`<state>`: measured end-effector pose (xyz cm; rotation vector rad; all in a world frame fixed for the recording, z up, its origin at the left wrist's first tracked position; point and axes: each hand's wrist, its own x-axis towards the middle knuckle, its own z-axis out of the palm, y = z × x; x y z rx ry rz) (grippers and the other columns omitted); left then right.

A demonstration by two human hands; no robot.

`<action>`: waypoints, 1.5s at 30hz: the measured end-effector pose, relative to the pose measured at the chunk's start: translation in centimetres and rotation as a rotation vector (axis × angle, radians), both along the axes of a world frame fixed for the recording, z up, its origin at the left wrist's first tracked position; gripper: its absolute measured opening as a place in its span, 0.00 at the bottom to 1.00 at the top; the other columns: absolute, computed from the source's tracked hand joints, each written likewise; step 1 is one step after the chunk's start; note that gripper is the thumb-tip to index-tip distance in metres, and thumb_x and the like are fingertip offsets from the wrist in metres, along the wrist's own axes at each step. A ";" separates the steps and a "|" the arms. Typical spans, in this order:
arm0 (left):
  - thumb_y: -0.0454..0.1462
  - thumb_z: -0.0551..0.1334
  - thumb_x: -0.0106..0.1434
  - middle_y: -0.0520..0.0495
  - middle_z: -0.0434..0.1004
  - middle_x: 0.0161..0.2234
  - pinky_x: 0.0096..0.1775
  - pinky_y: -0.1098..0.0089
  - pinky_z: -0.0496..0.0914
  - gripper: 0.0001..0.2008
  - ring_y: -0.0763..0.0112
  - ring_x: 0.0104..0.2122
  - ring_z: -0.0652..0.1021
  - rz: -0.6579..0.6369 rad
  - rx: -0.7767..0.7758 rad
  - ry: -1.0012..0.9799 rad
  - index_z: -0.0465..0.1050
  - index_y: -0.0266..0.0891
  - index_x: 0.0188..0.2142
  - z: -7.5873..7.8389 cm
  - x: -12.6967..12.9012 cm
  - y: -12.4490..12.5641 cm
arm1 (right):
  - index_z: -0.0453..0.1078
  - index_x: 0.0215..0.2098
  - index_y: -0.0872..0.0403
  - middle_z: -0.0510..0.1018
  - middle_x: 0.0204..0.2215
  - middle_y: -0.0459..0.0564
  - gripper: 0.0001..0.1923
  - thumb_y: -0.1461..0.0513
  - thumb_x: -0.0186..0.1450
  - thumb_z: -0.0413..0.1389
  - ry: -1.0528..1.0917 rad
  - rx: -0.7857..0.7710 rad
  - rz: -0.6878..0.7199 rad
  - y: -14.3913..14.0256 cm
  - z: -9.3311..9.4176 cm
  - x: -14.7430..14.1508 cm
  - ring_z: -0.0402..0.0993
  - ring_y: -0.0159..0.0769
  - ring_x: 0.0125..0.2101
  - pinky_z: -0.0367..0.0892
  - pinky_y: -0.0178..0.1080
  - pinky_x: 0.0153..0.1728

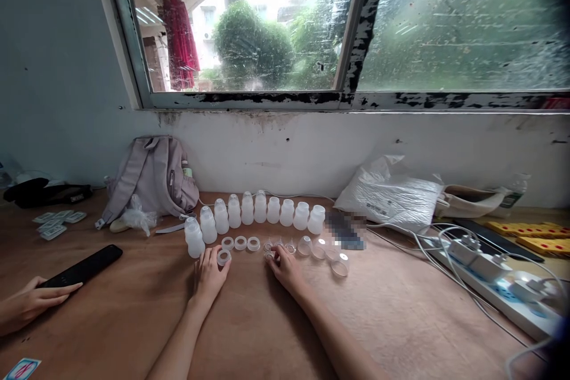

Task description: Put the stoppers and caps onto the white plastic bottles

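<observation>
A co-worker's hand (27,304) rests by a glossy black phone (84,265). On the worn wooden table (401,320), the left hand (209,276) pinches a white plastic ring (223,257) before a curved row of translucent bottles (253,211). The right hand (285,267) seemingly grips a small clear piece (269,255); clear domed caps (323,252) lie beyond.

White bottles (258,212) on a brown table (133,309); grey-pink backpack (154,175); black phone (84,266); red cloth (180,41) outside.
</observation>
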<state>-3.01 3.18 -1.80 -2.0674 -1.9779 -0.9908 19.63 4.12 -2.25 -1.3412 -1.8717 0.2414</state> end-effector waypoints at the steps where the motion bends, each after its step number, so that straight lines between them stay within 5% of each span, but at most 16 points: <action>1: 0.40 0.57 0.53 0.46 0.70 0.38 0.39 0.65 0.63 0.16 0.61 0.40 0.70 -0.005 0.004 -0.001 0.66 0.41 0.42 0.0 0.0 0.0 | 0.65 0.36 0.53 0.69 0.28 0.49 0.08 0.63 0.59 0.47 0.004 0.018 -0.018 0.0 0.2 0.0 0.66 0.36 0.28 0.64 0.37 0.30; 6: 0.40 0.57 0.53 0.45 0.70 0.38 0.39 0.64 0.64 0.16 0.61 0.39 0.71 -0.024 0.021 -0.010 0.66 0.41 0.42 -0.2 -0.1 0.2 | 0.62 0.43 0.56 0.69 0.34 0.53 0.13 0.65 0.61 0.44 -0.062 0.171 -0.149 1.6 3.1 -0.3 0.66 0.38 0.35 0.63 0.39 0.37; 13: 0.38 0.56 0.55 0.43 0.70 0.39 0.41 0.62 0.65 0.15 0.60 0.39 0.71 -0.103 0.153 -0.061 0.65 0.38 0.42 -0.2 0.0 0.4 | 0.56 0.53 0.54 0.61 0.52 0.59 0.24 0.66 0.57 0.48 -0.181 0.185 -0.181 9.9 8.9 -1.8 0.54 0.49 0.51 0.52 0.49 0.48; 18: 0.36 0.54 0.56 0.42 0.69 0.38 0.42 0.62 0.65 0.13 0.62 0.39 0.71 -0.144 0.221 -0.101 0.65 0.37 0.42 0.3 0.3 0.2 | 0.61 0.46 0.55 0.65 0.49 0.59 0.20 0.66 0.54 0.53 -0.213 0.156 -0.180 12.9 9.7 -2.0 0.51 0.53 0.53 0.43 0.56 0.50; 22: 0.36 0.53 0.57 0.43 0.69 0.39 0.43 0.62 0.65 0.12 0.62 0.40 0.71 -0.145 0.244 -0.127 0.65 0.38 0.41 0.8 0.6 -0.3 | 0.62 0.43 0.56 0.73 0.38 0.56 0.16 0.64 0.55 0.54 -0.195 0.162 -0.117 11.3 9.5 -1.4 0.63 0.46 0.45 0.51 0.50 0.48; 26: 0.39 0.55 0.57 0.41 0.66 0.43 0.46 0.60 0.63 0.16 0.60 0.44 0.69 -0.207 0.250 -0.146 0.62 0.40 0.45 1.5 2.0 -1.4 | 0.57 0.49 0.53 0.70 0.42 0.53 0.18 0.61 0.60 0.48 -0.094 0.215 -0.061 6.8 9.6 -0.4 0.65 0.39 0.42 0.60 0.42 0.42; 31: 0.47 0.60 0.52 0.36 0.57 0.52 0.49 0.54 0.59 0.32 0.53 0.52 0.62 -0.319 0.236 -0.158 0.52 0.38 0.53 2.8 5.4 -2.0 | 0.58 0.45 0.53 0.71 0.32 0.49 0.16 0.57 0.60 0.50 0.415 0.112 0.045 -0.1 8.2 1.0 0.69 0.35 0.31 0.65 0.37 0.32; 34: 0.48 0.59 0.53 0.39 0.62 0.50 0.46 0.58 0.63 0.30 0.56 0.49 0.66 -0.432 0.137 -0.188 0.54 0.40 0.51 3.1 7.3 -1.7 | 0.56 0.41 0.52 0.70 0.29 0.47 0.13 0.55 0.61 0.48 0.614 0.006 0.052 -2.5 6.7 2.0 0.68 0.34 0.27 0.64 0.34 0.25; 38: 0.47 0.57 0.54 0.44 0.70 0.41 0.37 0.67 0.68 0.21 0.63 0.38 0.73 -0.583 -0.033 -0.215 0.62 0.42 0.46 2.8 8.7 -1.9 | 0.61 0.27 0.53 0.67 0.20 0.44 0.13 0.53 0.62 0.45 0.417 -0.010 -0.094 -3.1 5.2 3.8 0.63 0.32 0.21 0.58 0.33 0.21; 42: 0.47 0.61 0.48 0.46 0.73 0.35 0.34 0.68 0.68 0.21 0.64 0.33 0.74 -0.682 -0.171 -0.320 0.66 0.41 0.40 2.9 8.8 -2.7 | 0.55 0.15 0.53 0.62 0.13 0.43 0.21 0.53 0.63 0.42 0.227 0.029 -0.213 -2.7 4.4 5.2 0.58 0.31 0.17 0.51 0.34 0.19; 45: 0.49 0.58 0.49 0.50 0.71 0.25 0.21 0.73 0.63 0.18 0.72 0.21 0.69 -0.758 -0.541 -0.607 0.68 0.37 0.32 3.9 9.0 -3.1 | 0.52 0.14 0.53 0.58 0.11 0.42 0.22 0.55 0.63 0.40 0.204 0.069 -0.211 -2.5 4.0 5.4 0.55 0.29 0.15 0.48 0.33 0.18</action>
